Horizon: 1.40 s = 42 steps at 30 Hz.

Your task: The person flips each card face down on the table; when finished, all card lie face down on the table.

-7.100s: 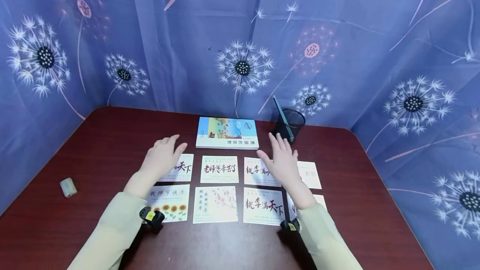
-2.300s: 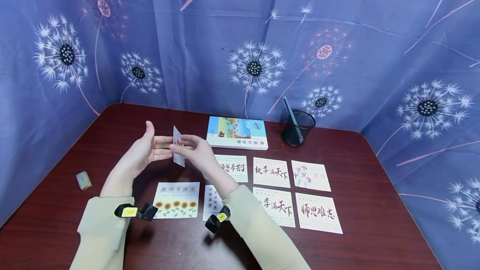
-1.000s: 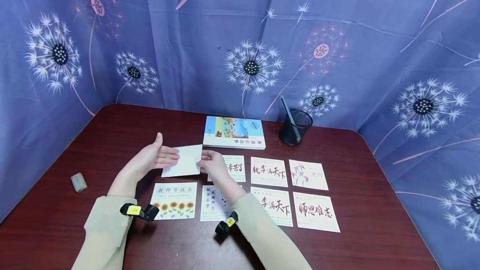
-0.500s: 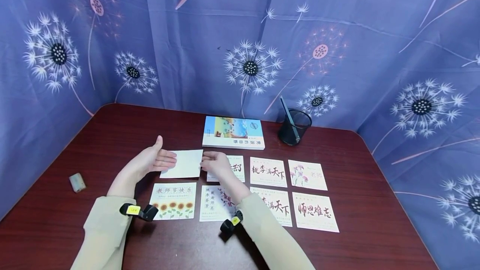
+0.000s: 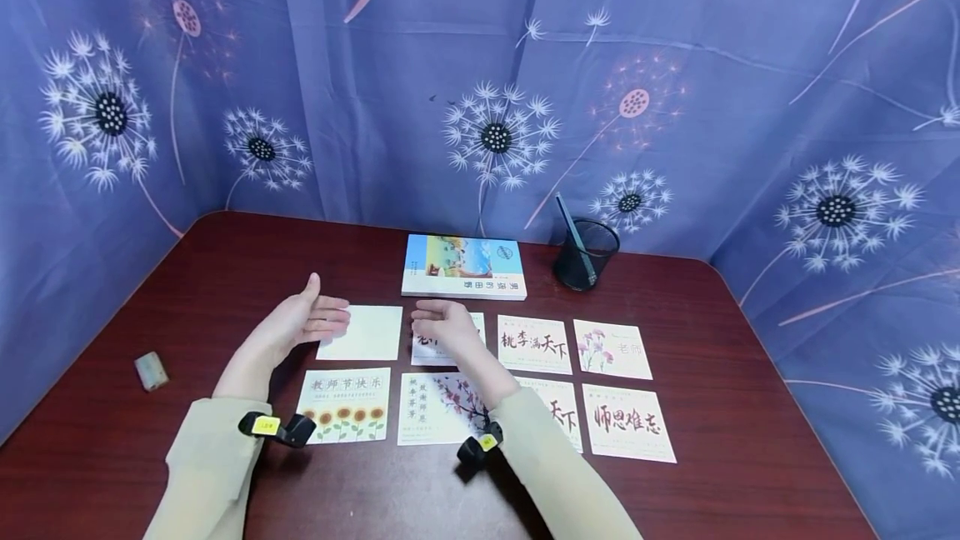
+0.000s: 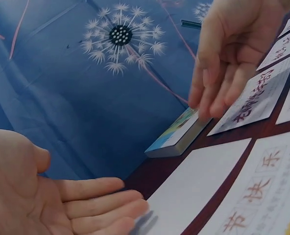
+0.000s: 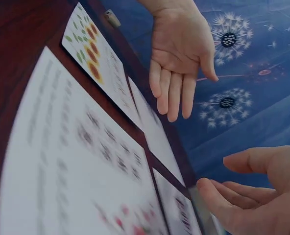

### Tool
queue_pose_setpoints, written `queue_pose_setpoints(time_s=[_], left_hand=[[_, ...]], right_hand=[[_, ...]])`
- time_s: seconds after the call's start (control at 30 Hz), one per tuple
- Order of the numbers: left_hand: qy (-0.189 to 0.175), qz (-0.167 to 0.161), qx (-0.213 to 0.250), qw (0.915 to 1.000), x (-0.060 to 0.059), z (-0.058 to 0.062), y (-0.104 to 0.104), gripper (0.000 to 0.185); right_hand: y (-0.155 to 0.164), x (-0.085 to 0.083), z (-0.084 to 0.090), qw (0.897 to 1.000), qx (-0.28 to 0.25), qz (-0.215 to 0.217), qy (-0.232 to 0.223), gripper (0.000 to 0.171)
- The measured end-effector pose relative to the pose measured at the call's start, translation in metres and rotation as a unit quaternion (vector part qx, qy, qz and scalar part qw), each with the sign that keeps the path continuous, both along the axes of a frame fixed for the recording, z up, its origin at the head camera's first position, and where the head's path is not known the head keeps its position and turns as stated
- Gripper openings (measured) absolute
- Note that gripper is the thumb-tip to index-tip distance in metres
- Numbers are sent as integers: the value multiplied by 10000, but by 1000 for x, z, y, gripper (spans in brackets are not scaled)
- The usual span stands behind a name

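Even, soft light; head view sharp but edge-warped, wrist views motion-blurred near cards.

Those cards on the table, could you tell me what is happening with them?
A person sits at a table with greeting cards laid in two rows. One card, the blank card, lies plain side up at the far-left spot. The left hand and right hand hover open on either side of it, holding nothing.

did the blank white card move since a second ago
Yes. The blank white square card has come down from between the fingers and now lies flat on the dark red table, left of the brush-lettered card, below the colourful book.
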<state>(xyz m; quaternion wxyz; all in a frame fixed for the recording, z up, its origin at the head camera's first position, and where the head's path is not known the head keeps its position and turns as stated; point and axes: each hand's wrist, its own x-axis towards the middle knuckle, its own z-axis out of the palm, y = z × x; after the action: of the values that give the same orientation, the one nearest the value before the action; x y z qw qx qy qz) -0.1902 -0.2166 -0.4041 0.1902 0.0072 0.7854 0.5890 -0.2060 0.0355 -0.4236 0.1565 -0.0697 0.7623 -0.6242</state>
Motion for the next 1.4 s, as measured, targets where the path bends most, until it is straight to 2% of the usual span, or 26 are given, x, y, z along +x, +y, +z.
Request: queue_pose_setpoints(time_s=[0.17,0.33,0.43,0.7,1.07,1.4], left_hand=[[120,169,446,9988,-1,-2,21,83],[-233,291,1344,9902,-1,-5,52,75],[-485,373,1691,9837,0,-6,64,73],[-598,349,1709,9829,4,-4,77,71],[-660,197,1558,9854,4,-7,80,69],[-702,13,1717,9826,4,-12,83,68]], right_hand=[[24,-3,8,9991,273,-66,316,44],[53,0,13,9978,414,-306,409,42],[70,2,11,9967,557,-428,400,43],[95,7,0,9963,703,-474,153,46],[96,13,-2,9956,903,-242,59,44],[98,14,-4,9964,802,-232,-130,43]])
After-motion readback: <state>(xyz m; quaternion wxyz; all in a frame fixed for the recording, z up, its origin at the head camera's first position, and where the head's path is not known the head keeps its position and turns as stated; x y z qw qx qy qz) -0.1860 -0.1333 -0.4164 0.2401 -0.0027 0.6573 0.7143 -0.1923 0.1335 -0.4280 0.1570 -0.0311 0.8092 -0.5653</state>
